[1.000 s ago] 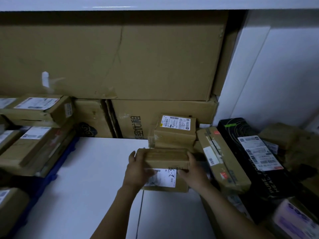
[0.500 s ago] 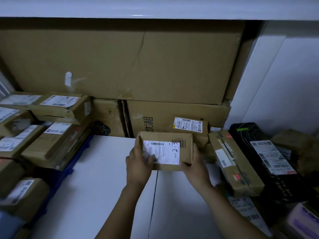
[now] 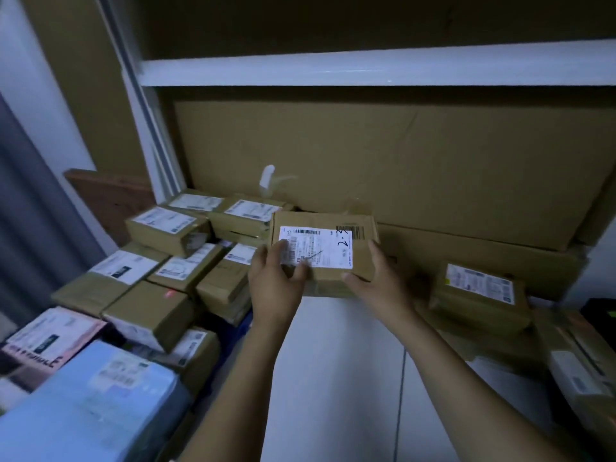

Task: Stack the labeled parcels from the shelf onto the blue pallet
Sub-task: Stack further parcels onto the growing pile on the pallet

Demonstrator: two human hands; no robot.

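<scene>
Nearest, at lower left, lies a light blue package (image 3: 93, 405) with a white label, and just beyond it a pink package (image 3: 50, 338), also labeled. Both forearms reach forward over the white shelf (image 3: 333, 361). The left hand (image 3: 276, 278) grips the left end of a labeled parcel (image 3: 363, 235), its thumb lying across the lower left of the white label and its fingers curled round the edge. The right hand (image 3: 380, 281) grips the right end, thumb under the lower right corner and fingers wrapped round the side. The parcel is held off the shelf, label facing the camera (a handwritten mark sits at the label's right). It is just to the right of the stacked parcels (image 3: 173, 261), which sit in several layers at left, labels upward. A dark edge of the blue pallet (image 3: 245, 323) shows beneath that stack. To the right, well apart from the held parcel, another labeled parcel (image 3: 480, 295) rests on the shelf. Behind stands a large carton (image 3: 400, 168) on a flatter one, under the upper shelf board (image 3: 366, 66).
</scene>
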